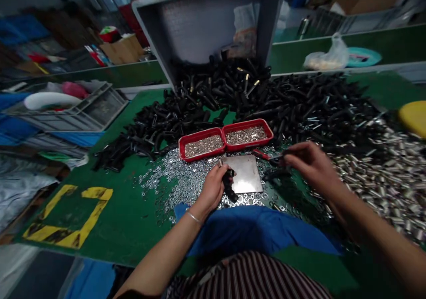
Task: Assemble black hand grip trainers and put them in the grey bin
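My left hand (213, 187) is closed around a black curved handle (229, 187) with a metal fitting at its upper end, over the left edge of a bare metal plate (246, 174). Right of the plate, my right hand (308, 163) has thumb and forefinger pinched together beside dark parts. What those fingers hold is blurred and cannot be made out. A red-handled tool (261, 154) lies just left of my right fingertips. Loose nuts and washers (181, 179) spread around the plate.
Two red trays (248, 135) of small metal parts stand behind the plate. Black handles (159, 121) are heaped behind them, spilling from a tipped grey bin (203, 28). Metal cylinders (382, 179) pile up at right. A grey crate (96, 108) stands left; yellow tape (96, 201) marks the green table.
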`<state>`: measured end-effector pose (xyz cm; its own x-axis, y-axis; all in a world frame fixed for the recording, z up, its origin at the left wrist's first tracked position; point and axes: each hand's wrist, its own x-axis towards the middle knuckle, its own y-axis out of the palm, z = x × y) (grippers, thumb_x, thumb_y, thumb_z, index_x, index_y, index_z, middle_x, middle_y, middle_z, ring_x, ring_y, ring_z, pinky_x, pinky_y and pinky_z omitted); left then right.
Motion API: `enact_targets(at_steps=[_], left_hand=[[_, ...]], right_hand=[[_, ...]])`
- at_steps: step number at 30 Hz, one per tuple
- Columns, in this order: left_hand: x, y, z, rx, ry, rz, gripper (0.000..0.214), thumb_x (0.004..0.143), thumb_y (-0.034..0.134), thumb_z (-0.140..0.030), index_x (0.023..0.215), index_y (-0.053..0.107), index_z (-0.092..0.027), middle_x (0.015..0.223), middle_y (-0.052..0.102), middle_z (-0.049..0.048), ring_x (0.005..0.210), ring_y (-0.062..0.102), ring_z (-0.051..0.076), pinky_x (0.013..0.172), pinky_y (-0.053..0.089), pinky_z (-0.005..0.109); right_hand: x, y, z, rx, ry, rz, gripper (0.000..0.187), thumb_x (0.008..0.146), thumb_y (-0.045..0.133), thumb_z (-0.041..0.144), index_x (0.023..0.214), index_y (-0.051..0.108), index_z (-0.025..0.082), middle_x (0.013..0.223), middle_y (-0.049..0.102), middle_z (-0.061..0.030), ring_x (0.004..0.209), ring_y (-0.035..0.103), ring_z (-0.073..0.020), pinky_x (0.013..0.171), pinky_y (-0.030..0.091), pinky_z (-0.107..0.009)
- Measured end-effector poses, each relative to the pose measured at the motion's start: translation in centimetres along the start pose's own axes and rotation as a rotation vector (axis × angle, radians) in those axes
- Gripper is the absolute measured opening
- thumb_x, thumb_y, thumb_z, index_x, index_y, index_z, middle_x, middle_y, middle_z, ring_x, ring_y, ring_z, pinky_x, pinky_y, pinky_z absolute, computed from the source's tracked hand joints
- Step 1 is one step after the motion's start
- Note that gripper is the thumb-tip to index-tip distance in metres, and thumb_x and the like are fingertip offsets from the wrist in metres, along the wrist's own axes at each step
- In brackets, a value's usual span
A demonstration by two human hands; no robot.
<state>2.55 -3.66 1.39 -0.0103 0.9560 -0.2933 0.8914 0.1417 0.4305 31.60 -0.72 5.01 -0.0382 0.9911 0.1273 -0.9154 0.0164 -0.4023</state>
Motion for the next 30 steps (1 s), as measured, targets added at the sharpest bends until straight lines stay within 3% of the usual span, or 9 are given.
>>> enact_targets(at_steps=[3, 6, 10, 16, 21, 24, 28, 30], left_hand=[[-0.7, 1.0, 0.4, 0.001, 0.017, 0.049, 0.031, 0.085, 0.073, -0.045, 0.091, 0.062, -0.017, 0.087, 0.066, 0.0026, 0.074, 0.06, 0.012, 0.07, 0.048, 0.024], [-1.3, 0.5, 0.3, 0.113, 0.075, 0.083, 0.033, 0.09, 0.067, -0.049, 0.095, 0.064, -0.017, 0.091, 0.065, 0.0028, 0.08, 0.06, 0.014, 0.075, 0.048, 0.025], [-1.8, -1.1, -0.1, 0.302, 0.144, 0.049, 0.035, 0.093, 0.062, -0.053, 0.097, 0.065, -0.018, 0.091, 0.065, 0.0024, 0.08, 0.059, 0.015, 0.076, 0.048, 0.027], [-2.4, -1.2, -1.1, 0.424, 0.18, 0.1, 0.032, 0.095, 0.057, -0.05, 0.103, 0.062, -0.02, 0.098, 0.067, 0.0038, 0.087, 0.061, 0.018, 0.082, 0.048, 0.03], [-1.8, -1.4, -1.5, 0.722, 0.402, 0.042, 0.025, 0.098, 0.055, -0.044, 0.089, 0.057, -0.021, 0.087, 0.062, 0.001, 0.081, 0.056, 0.017, 0.077, 0.043, 0.028], [-1.5, -2.2, -1.8, 0.777, 0.467, 0.092, 0.025, 0.099, 0.052, -0.045, 0.09, 0.057, -0.022, 0.087, 0.062, 0.0017, 0.082, 0.057, 0.018, 0.079, 0.043, 0.029], [-1.2, -3.1, -2.5, 0.882, 0.546, 0.256, 0.025, 0.1, 0.051, -0.043, 0.093, 0.06, -0.022, 0.091, 0.064, 0.005, 0.087, 0.059, 0.021, 0.084, 0.044, 0.033], [-1.1, -3.3, -2.6, 0.918, 0.53, 0.234, 0.025, 0.1, 0.05, -0.043, 0.092, 0.059, -0.021, 0.088, 0.063, 0.0048, 0.084, 0.058, 0.021, 0.082, 0.044, 0.033]], right_hand=[[-3.8, 8.0, 2.7, 0.18, -0.029, 0.107, 0.03, 0.09, 0.069, 0.044, 0.109, 0.057, 0.024, 0.097, 0.07, -0.0059, 0.085, 0.071, -0.0216, 0.077, 0.057, -0.037], [-4.9, 11.9, 3.4, 0.116, -0.114, 0.115, 0.023, 0.092, 0.066, 0.038, 0.106, 0.056, 0.023, 0.097, 0.068, -0.0058, 0.084, 0.068, -0.0201, 0.077, 0.056, -0.036], [-4.6, 12.4, 3.2, -0.098, -0.215, 0.222, 0.015, 0.095, 0.06, 0.033, 0.103, 0.054, 0.023, 0.09, 0.066, -0.0059, 0.08, 0.064, -0.0216, 0.074, 0.053, -0.037], [-3.7, 12.0, 3.5, -0.083, -0.358, 0.345, 0.015, 0.095, 0.059, 0.034, 0.105, 0.055, 0.023, 0.098, 0.065, -0.0103, 0.092, 0.062, -0.0257, 0.084, 0.051, -0.043], [-3.4, 13.5, 3.8, 0.259, 0.093, 0.513, 0.031, 0.1, 0.046, 0.055, 0.095, 0.045, 0.025, 0.075, 0.059, 0.001, 0.056, 0.053, -0.0151, 0.054, 0.048, -0.03], [-3.7, 14.1, 3.9, 0.232, 0.127, 0.478, 0.035, 0.094, 0.055, 0.058, 0.095, 0.048, 0.024, 0.076, 0.061, 0.0007, 0.058, 0.054, -0.0145, 0.051, 0.045, -0.027], [-3.6, 14.4, 4.1, 0.449, 0.374, 0.805, 0.056, 0.099, 0.025, 0.07, 0.086, 0.051, 0.022, 0.055, 0.053, 0.0037, 0.038, 0.039, -0.0112, 0.037, 0.035, -0.025], [-3.0, 14.5, 4.3, 0.463, 0.358, 0.86, 0.058, 0.098, 0.029, 0.072, 0.087, 0.054, 0.021, 0.053, 0.054, 0.0033, 0.039, 0.041, -0.011, 0.038, 0.035, -0.024]])
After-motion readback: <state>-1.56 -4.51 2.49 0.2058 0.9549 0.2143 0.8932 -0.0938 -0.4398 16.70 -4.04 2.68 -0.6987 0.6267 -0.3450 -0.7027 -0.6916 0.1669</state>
